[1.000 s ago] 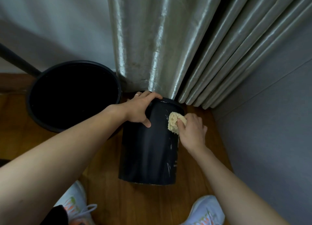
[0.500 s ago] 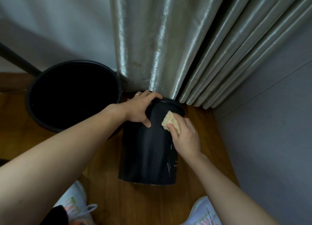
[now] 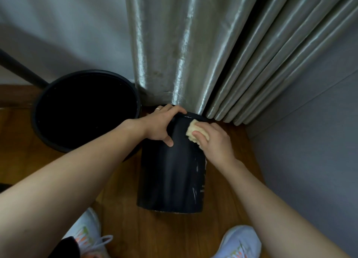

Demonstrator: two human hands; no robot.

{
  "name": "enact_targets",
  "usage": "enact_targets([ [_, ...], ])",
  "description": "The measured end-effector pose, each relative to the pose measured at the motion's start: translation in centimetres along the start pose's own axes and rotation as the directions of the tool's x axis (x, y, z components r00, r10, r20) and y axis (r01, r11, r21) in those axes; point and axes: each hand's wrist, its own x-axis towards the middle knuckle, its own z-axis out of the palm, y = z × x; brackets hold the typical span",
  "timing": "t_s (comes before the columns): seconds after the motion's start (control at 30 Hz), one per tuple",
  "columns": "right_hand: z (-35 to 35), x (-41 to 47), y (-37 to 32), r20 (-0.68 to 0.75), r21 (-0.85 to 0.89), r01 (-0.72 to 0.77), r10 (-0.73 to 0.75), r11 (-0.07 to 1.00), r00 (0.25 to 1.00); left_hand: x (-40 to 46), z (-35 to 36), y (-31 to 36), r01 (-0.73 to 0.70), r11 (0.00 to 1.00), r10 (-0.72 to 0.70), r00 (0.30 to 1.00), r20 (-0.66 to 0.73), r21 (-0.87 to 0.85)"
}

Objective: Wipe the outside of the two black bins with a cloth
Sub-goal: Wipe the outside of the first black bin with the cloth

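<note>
A small black bin [image 3: 170,176] stands on the wooden floor, tipped away from me toward the curtain. My left hand [image 3: 162,124] grips its top rim, thumb down on the near side. My right hand [image 3: 215,141] holds a yellow cloth [image 3: 192,131] and presses it against the bin's outside just under the rim. A second, wider black bin [image 3: 38,126] stands upright to the left, open mouth facing me.
A grey pleated curtain [image 3: 193,54] hangs right behind the small bin. A grey wall [image 3: 310,141] closes the right side. A dark pole [image 3: 21,70] slants behind the wide bin. My two white shoes [image 3: 240,242] are at the bottom.
My right hand has slid the cloth up the bin's side and leftward, from mid-upper wall to just under the rim. The left hand and both bins have stayed put.
</note>
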Motion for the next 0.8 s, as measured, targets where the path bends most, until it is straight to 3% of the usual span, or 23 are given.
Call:
enact_targets([
  [0.1,0.7,0.8,-2.0,0.019,-0.061,0.086,-0.085,0.994,0.996,0.1,0.1,0.1,0.001,1.000,-0.001,1.000,0.000,0.000],
  [0.2,0.6,1.6,-2.2,0.003,-0.105,0.034,-0.034,0.994,0.999,0.2,0.1,0.1,-0.001,1.000,0.001,1.000,0.005,0.003],
  [0.4,-0.4,1.1,1.1,-0.012,-0.021,-0.082,0.082,0.996,0.997,0.1,-0.1,0.4,0.021,1.000,-0.021,1.000,0.014,0.015],
  [0.63,-1.0,0.8,1.2,0.066,0.022,-0.040,0.038,0.999,0.997,1.1,0.9,3.6,0.078,0.984,-0.079,0.997,0.001,0.162],
  [0.8,-1.3,0.7,1.3,0.085,0.026,0.029,-0.031,0.999,0.996,1.2,0.2,2.5,0.050,0.997,-0.051,0.999,0.016,0.052],
])
